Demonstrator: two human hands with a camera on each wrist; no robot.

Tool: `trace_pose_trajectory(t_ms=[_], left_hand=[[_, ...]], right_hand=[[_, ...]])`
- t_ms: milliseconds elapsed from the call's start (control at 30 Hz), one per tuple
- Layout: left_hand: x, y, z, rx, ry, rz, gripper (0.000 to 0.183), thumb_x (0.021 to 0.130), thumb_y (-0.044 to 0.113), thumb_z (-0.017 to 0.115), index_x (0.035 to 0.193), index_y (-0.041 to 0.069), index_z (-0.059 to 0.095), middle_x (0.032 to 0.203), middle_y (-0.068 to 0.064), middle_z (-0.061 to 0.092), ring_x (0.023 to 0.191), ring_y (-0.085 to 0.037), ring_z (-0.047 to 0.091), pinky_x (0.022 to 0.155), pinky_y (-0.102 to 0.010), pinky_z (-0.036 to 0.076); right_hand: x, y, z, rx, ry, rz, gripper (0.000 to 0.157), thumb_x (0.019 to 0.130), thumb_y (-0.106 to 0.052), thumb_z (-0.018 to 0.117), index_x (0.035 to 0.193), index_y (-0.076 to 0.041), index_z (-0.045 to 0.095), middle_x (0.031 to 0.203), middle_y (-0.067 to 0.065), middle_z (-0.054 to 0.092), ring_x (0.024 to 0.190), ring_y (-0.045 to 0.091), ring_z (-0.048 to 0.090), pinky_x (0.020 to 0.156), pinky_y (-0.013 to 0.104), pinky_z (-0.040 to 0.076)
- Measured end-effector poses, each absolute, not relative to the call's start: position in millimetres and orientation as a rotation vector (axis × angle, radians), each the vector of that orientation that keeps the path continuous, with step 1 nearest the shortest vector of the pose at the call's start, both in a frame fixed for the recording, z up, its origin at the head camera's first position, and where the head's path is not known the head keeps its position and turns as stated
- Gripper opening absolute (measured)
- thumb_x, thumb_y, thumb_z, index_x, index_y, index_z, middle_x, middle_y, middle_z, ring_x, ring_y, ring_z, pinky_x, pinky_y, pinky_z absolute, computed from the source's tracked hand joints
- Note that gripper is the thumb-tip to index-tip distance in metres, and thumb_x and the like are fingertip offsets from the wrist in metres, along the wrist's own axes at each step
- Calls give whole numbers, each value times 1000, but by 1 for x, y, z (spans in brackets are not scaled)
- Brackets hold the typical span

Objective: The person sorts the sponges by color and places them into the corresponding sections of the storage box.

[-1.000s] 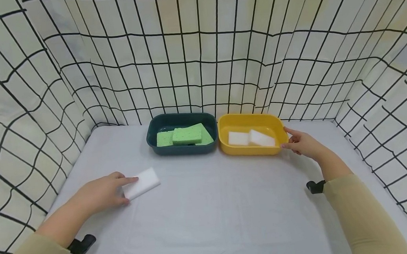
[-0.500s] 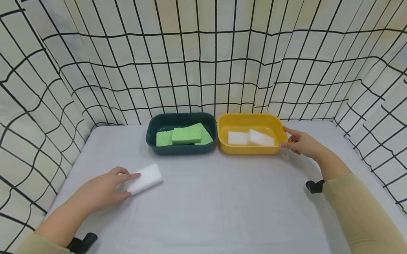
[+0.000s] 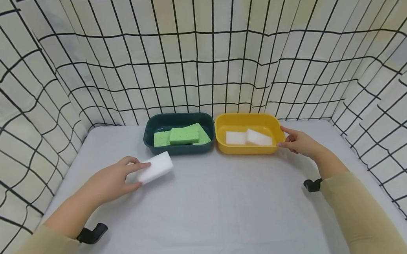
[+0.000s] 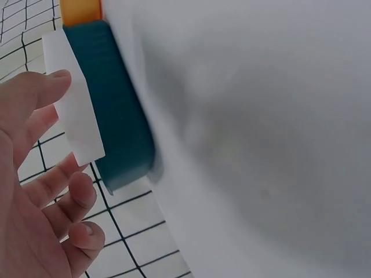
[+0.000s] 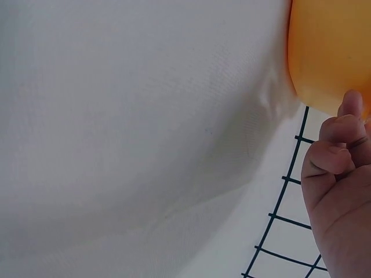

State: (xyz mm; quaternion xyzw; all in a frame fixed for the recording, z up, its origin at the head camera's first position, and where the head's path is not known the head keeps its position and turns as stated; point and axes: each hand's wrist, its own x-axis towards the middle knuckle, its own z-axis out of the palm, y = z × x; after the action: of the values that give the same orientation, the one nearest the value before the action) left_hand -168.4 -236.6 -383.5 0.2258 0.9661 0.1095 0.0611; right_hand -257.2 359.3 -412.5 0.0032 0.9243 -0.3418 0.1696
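Note:
My left hand pinches a white sponge block by its near end, thumb on one side and fingertips on the other. In the left wrist view the white sponge overlaps the side of the dark green tub, and the other fingers are loosely bent below it. At the right, my right hand holds the right end of the yellow tub between thumb and index finger. The right wrist view shows its remaining fingers curled beside the yellow tub's wall.
Several light green sponges lie in the dark green tub, and two white sponges in the yellow one. Both tubs stand side by side at the back of the white-covered table. A black grid-patterned backdrop encloses the back and sides.
My left hand has lifted the white sponge off the table and carried it forward and right toward the dark green tub. The right hand has stayed at the yellow tub's end.

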Motion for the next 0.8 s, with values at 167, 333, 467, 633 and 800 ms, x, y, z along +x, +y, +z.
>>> trace_pose_trajectory(t_ms=[167, 333, 467, 633, 800], left_hand=[[-178, -220, -380, 719, 2928, 341, 55, 89, 36, 74, 141, 31, 58, 131, -3, 52, 85, -16, 58, 69, -37, 50], [-187, -200, -377, 730, 2935, 361, 56, 89, 38, 73, 142, 32, 56, 134, -4, 51, 91, -19, 59, 71, -39, 51], [-197, -180, -373, 736, 2934, 381, 55, 89, 41, 71, 142, 34, 56, 136, -1, 49, 87, -17, 57, 70, -37, 49], [-211, -154, -368, 776, 2949, 410, 54, 90, 45, 69, 142, 38, 54, 137, 2, 48, 94, -19, 58, 73, -40, 50], [-224, -129, -366, 769, 2933, 463, 57, 91, 49, 68, 144, 41, 51, 141, 3, 46, 112, -23, 54, 86, -45, 50]], right_hand=[[-257, 360, -412, 13, 2633, -958, 93, 90, -50, 70, 160, -22, 16, 98, 14, 54, 75, 25, 52, 72, 31, 45], [-258, 360, -413, 9, 2628, -955, 95, 88, -52, 70, 160, -21, 16, 100, 14, 54, 76, 25, 52, 72, 31, 46], [-259, 360, -413, 8, 2621, -965, 95, 89, -51, 70, 160, -21, 16, 100, 15, 53, 75, 25, 51, 72, 32, 45], [-258, 360, -413, 14, 2621, -968, 94, 90, -50, 70, 161, -21, 15, 100, 15, 54, 75, 24, 51, 71, 32, 44], [-258, 362, -413, 22, 2618, -978, 93, 90, -49, 70, 160, -22, 16, 101, 16, 54, 75, 25, 51, 70, 32, 44]])
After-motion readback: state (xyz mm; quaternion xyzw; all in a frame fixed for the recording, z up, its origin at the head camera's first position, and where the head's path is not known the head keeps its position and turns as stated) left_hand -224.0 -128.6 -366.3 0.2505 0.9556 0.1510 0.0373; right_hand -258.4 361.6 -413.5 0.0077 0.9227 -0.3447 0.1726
